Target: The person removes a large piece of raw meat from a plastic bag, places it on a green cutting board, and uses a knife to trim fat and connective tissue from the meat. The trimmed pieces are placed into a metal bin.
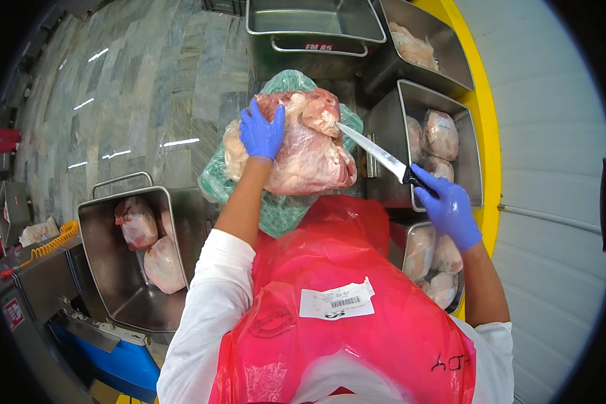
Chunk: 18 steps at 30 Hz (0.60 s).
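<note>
A large piece of raw meat [303, 161], pink with pale fat, lies in front of me on green plastic wrap [279, 214]. My left hand [260, 131], in a blue glove, rests with spread fingers on the upper left of the meat. In my right hand [448, 205], also gloved in blue, is a knife [376, 152] with a black handle and a long straight blade. The blade points up and left, its tip at the meat's right side by a fatty flap [322, 112]. Whatever supports the meat is hidden under the wrap.
A steel bin [124, 296] on the left holds pieces of meat. Along the right stand steel bins with wrapped meat [442, 135], beside a yellow edge [489, 148] and a white wall [552, 135]. Another steel bin [316, 17] is ahead. A yellow coiled hose [55, 244] lies far left.
</note>
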### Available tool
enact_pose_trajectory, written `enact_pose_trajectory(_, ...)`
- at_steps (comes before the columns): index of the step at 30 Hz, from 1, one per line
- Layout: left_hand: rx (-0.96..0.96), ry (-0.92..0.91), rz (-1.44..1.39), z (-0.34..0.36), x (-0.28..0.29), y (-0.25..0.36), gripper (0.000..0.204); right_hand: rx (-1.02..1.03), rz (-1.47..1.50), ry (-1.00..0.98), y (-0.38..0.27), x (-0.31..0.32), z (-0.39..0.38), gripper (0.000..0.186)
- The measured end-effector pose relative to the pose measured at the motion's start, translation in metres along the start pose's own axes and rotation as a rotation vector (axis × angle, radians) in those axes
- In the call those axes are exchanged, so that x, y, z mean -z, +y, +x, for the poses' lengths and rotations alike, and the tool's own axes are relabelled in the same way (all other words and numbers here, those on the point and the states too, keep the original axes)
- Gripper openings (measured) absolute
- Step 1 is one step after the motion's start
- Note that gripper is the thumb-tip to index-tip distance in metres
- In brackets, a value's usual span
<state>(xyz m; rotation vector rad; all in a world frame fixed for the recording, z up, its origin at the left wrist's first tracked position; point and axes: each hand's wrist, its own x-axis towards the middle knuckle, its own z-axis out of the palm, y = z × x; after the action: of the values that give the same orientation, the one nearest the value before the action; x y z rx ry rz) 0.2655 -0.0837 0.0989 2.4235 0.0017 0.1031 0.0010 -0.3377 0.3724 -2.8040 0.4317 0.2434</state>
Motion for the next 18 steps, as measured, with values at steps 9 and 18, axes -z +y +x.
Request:
enact_pose_trajectory(9,0.179,-0.263,-0.135,0.033,-0.004,0.002,0.091,0.183,-0.178,-0.152,-0.008,0.044,0.069,0.041)
enact_pose_trajectory(18,0.138,-0.271,-0.127,0.036,-0.011,-0.003,0.086,0.276,-0.346,-0.461,-0.064,0.094,0.167,0.037)
